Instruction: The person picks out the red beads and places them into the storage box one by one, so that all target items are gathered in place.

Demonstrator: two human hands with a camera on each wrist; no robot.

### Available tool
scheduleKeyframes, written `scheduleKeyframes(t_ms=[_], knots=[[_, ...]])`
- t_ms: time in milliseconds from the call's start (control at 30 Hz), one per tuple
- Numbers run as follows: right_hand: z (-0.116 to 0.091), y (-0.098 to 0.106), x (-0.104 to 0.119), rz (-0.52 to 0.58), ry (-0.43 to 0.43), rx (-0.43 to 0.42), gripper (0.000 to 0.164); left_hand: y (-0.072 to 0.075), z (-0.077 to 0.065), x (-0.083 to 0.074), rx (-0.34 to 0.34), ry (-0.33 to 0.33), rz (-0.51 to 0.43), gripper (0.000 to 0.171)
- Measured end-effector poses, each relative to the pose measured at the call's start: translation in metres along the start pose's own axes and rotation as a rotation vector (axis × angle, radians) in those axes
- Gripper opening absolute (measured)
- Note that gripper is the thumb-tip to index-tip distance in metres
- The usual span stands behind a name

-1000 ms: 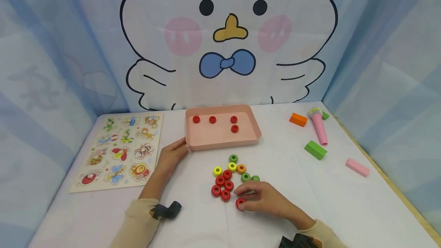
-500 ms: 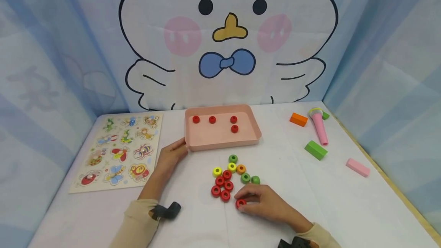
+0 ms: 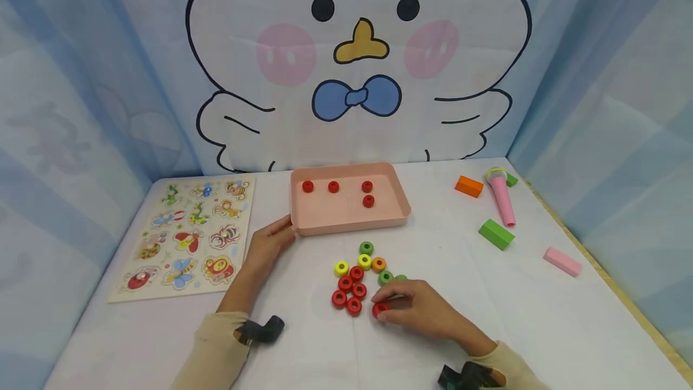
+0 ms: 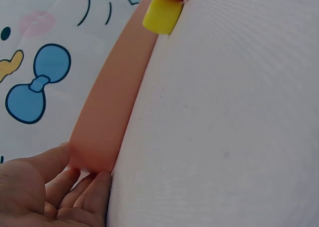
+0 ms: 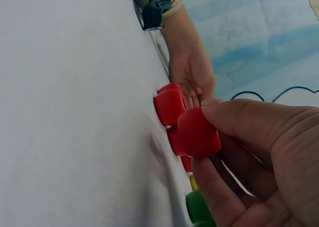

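Observation:
Between the thumb and fingers of my right hand [image 3: 419,310] is a red bead [image 5: 198,133], pinched just to the right of the bead cluster. Several other red beads [image 3: 354,306] lie close by, their holes facing up in the head view. My left hand [image 3: 269,250] holds the near left corner of a shallow pink tray [image 3: 346,229]. In the left wrist view, its thumb is at the tray's upper edge and its curled fingers [image 4: 97,192] lie against the lower corner. Several red beads [image 3: 368,201] sit apart inside the tray.
Yellow beads [image 3: 341,268], an orange bead [image 3: 379,265] and green beads [image 3: 366,248] lie between tray and right hand. A picture puzzle board [image 3: 186,239] is at left. At right are a pink toy microphone [image 3: 502,200], a green block [image 3: 495,235], an orange block [image 3: 468,186] and a pink block [image 3: 562,262].
My right hand has shifted slightly away from me and to the right, and the pinched red bead has moved with it. The left hand stays at the tray corner.

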State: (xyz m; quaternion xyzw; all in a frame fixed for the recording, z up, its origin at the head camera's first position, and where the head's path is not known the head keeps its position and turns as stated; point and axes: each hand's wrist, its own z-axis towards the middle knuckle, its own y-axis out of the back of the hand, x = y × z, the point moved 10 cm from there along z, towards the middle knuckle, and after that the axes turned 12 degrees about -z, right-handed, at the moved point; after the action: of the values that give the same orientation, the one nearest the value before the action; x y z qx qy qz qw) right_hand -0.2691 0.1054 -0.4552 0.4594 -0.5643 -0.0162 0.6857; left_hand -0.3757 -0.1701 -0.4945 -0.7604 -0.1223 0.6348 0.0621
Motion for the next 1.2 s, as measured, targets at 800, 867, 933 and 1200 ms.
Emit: scheduleKeyframes(t_ms=[800,867,933,1200], knots=[[0.160,0.077,0.027,-0.169,0.046,-0.117,0.029,0.003,0.000,-0.001,-0.011,-0.022,0.005,0.048],[0.174,0.076,0.029,-0.166,0.044,-0.099,0.030,0.004,0.001,0.000,-0.009,-0.020,0.010,0.048],[0.185,0.075,0.030,-0.164,0.038,-0.072,0.031,0.003,0.001,0.000,-0.008,-0.020,0.021,0.049],[0.224,0.061,0.020,-0.159,-0.016,0.022,0.036,0.002,0.003,0.001,0.003,-0.037,-0.060,0.046]])
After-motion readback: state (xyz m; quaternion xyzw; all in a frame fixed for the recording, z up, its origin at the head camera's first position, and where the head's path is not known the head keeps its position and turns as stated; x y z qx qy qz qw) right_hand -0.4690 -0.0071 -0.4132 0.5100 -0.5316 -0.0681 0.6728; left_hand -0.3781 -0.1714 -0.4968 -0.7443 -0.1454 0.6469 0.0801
